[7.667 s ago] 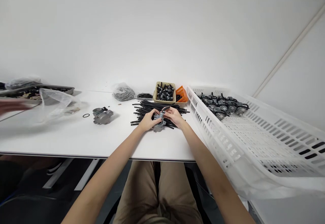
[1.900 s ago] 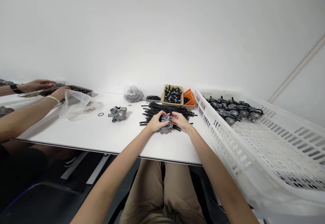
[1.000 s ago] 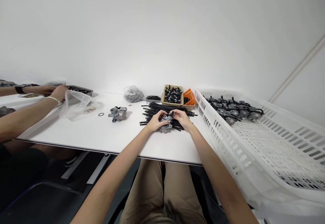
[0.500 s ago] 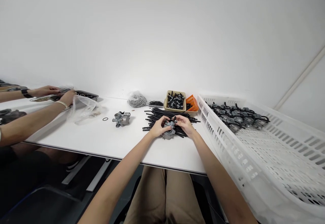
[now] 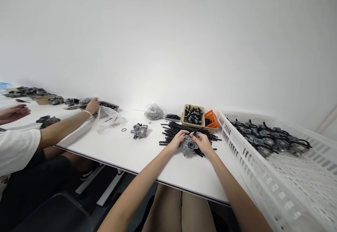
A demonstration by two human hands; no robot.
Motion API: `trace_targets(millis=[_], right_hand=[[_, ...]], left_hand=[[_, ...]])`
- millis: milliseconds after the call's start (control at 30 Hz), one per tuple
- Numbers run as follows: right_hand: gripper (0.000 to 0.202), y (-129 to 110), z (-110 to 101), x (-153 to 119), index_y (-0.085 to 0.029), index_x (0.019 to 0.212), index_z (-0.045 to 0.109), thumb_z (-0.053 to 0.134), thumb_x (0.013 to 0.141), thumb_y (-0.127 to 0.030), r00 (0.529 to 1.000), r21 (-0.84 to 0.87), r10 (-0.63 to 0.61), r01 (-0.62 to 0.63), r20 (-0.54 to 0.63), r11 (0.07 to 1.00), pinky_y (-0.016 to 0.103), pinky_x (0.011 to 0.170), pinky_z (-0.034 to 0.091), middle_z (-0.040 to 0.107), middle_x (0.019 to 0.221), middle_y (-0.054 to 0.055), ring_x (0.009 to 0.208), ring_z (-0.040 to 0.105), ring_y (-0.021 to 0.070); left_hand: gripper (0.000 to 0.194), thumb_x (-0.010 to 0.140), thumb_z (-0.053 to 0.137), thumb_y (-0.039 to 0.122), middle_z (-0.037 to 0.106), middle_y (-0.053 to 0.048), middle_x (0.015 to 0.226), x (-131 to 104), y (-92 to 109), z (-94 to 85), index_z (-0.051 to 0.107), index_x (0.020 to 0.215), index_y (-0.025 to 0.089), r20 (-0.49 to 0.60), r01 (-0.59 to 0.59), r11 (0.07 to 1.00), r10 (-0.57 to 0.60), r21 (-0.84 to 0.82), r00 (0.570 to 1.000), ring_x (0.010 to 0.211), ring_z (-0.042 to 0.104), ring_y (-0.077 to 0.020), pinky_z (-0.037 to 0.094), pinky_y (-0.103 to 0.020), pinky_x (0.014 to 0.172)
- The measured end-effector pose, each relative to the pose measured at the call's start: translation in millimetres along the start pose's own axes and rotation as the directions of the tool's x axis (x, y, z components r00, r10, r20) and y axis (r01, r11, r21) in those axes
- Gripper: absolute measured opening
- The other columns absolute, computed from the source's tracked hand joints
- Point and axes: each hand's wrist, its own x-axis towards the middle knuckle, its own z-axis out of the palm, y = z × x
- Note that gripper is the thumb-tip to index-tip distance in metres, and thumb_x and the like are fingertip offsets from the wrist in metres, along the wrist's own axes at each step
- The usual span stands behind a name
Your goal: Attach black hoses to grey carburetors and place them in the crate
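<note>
The left hand and right hand both have their grip closed on a grey metal part, at the near side of the black tubes. Bare white counter lies between it and the front edge, with more room leftward, but the white crate stands near on the right, its side marks too blurry to read

Grey metal body | held, 5 o'clock from view centre | round bore tilted toward 6 o'clock | black piece at its 1 o'clock, probably hose, partly covered
</note>
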Motion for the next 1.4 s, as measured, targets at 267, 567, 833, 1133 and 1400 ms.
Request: trace_targets(millis=[267,567,833,1133,1400], right_hand=[[0.045,-4,-5,3,-0.017,0.078,0.064,0.073,0.064,-0.058,0.999,0.009,-0.008,0.009,-0.034,1.0,0.032,0.064,0.046,0.063,0.073,0.006,0.068,0.057,0.0192],[0.026,12,-8,0,-0.018,0.087,0.065,0.061,0.08,-0.042,0.993,-0.389,-0.111,0.084,-0.049,0.917,0.033,0.069,0.044,0.062,0.079,0.005,0.071,0.053,0.018],[0.012,18,2,-6,-0.019,0.09,0.068,0.065,0.078,-0.022,0.986,-0.696,0.007,0.111,0.164,0.709,0.035,0.086,0.042,0.063,0.093,0.007,0.093,0.055,0.0209],[0.012,13,-2,-5,-0.02,0.079,0.063,0.052,0.083,-0.014,0.992,-0.725,-0.08,0.127,0.099,0.676,0.032,0.077,0.041,0.064,0.079,0.004,0.081,0.055,0.0181],[0.003,15,5,-7,-0.02,0.081,0.063,0.063,0.079,-0.02,0.977,-0.76,-0.043,0.188,0.207,0.622,0.034,0.079,0.04,0.063,0.086,0.004,0.086,0.054,0.0199]], left_hand=[[0.057,0.078,0.061,0.058,0.068,-0.013,0.084,-4,-6,1.8,0.055,0.112,0.013,0.219,0.475,0.82,-0.423,-0.32,0.879,0.065,0.067,-0.0285,0.054,-0.036,0.053],[0.062,0.084,0.044,0.067,0.068,-0.014,0.093,0,28,-0.8,0.057,0.113,0.013,-0.153,0.158,0.85,-0.267,-0.502,0.951,0.07,0.068,-0.0263,0.055,-0.033,0.051],[0.057,0.088,0.038,0.063,0.069,-0.012,0.091,4,39,-24.2,0.061,0.101,0.012,-0.528,-0.15,0.821,-0.204,-0.551,0.824,0.084,0.069,-0.0235,0.059,-0.032,0.065],[0.057,0.085,0.041,0.063,0.069,-0.013,0.09,3,47,-25.9,0.061,0.1,0.011,-0.553,-0.217,0.773,-0.199,-0.596,0.809,0.082,0.069,-0.0258,0.059,-0.033,0.062],[0.057,0.084,0.044,0.063,0.069,-0.012,0.091,3,49,-33.7,0.06,0.105,0.012,-0.556,-0.275,0.734,-0.166,-0.621,0.814,0.085,0.069,-0.0252,0.059,-0.031,0.062]])
